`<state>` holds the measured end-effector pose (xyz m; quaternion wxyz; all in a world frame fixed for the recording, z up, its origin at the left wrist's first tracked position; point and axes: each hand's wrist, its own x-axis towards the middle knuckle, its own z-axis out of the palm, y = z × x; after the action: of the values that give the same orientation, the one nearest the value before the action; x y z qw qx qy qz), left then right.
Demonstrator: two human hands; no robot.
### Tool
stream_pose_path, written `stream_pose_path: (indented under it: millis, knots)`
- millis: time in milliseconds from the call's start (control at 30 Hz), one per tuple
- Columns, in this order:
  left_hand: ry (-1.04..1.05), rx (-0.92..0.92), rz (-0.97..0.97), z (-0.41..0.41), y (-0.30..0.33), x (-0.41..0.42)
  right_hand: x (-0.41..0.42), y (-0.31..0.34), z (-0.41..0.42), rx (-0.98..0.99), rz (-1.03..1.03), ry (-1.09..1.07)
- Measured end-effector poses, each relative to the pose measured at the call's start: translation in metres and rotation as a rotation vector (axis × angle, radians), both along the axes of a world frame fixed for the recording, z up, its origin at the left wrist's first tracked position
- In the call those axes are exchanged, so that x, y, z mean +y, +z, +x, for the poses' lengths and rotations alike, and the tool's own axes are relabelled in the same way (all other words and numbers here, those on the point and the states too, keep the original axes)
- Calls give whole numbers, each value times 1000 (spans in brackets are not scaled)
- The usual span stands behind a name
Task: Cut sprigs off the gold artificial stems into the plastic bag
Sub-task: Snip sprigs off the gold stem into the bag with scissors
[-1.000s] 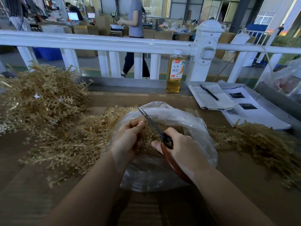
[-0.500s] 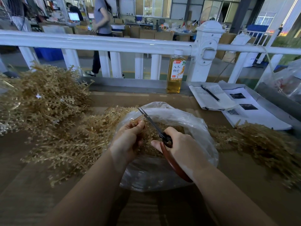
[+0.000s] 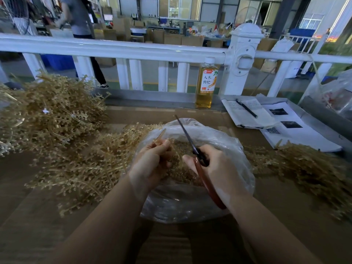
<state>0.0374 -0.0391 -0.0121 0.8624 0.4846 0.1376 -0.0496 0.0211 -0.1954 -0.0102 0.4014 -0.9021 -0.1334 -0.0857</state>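
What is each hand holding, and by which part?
The left hand pinches a gold stem near its bare end; the right hand grips the scissors by their red handles.

Four large Chinese characters, 人参枸杞, are printed in dark ink on the pale label of the bottle (image 3: 206, 86), under a small red logo whose writing is too small to be read. A QR code is shown on the printed sheet (image 3: 297, 133); its text cannot be made out.
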Motion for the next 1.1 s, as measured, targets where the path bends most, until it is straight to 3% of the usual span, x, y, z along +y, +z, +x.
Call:
stream_pose_path:
  millis: [167,600,900,1100]
  knots:
    - [-120,-43,-110,-6,4,-1,-1,5,6,40,239,-50]
    - [12,-64,-158,-5,4,-5,0,6,6,-70,215,-43]
    - [197,-104,16,-1,5,-3,2,4,1,-171,114,-43]
    - [180,-133,13,1,0,0,3,5,-1,-115,83,-34]
